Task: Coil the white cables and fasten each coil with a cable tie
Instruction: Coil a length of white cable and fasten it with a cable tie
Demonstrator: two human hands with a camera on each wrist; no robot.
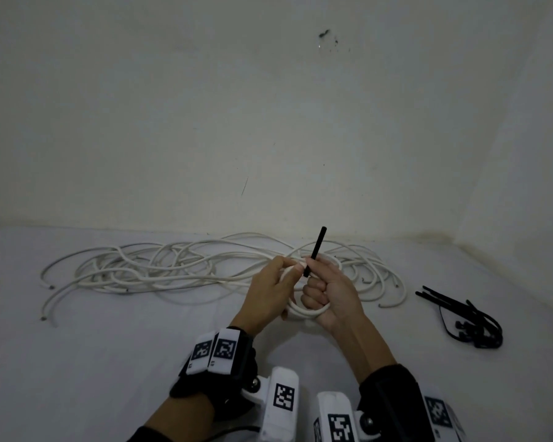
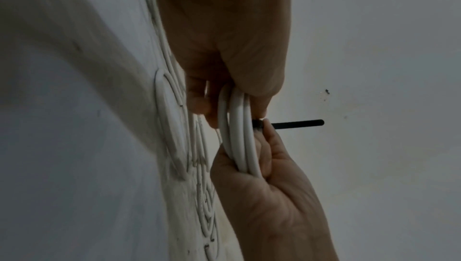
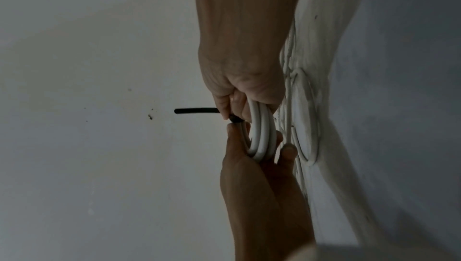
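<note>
I hold a small coil of white cable [image 1: 307, 312] upright between both hands above the white surface. My left hand [image 1: 284, 272] grips the coil's left side, thumb and forefinger meeting at its top. My right hand [image 1: 320, 282] is curled through the coil and pinches a black cable tie [image 1: 317, 245] whose tail points up and away. In the left wrist view the coil [image 2: 238, 127] shows three turns, with the tie [image 2: 297, 122] sticking out beside it. The right wrist view shows the coil [image 3: 262, 131] and the tie [image 3: 197, 111] pinched under my right thumb.
A tangle of loose white cables [image 1: 173, 266] lies along the foot of the wall behind my hands. A bunch of spare black cable ties [image 1: 470, 320] lies on the surface to the right. The wall stands close behind.
</note>
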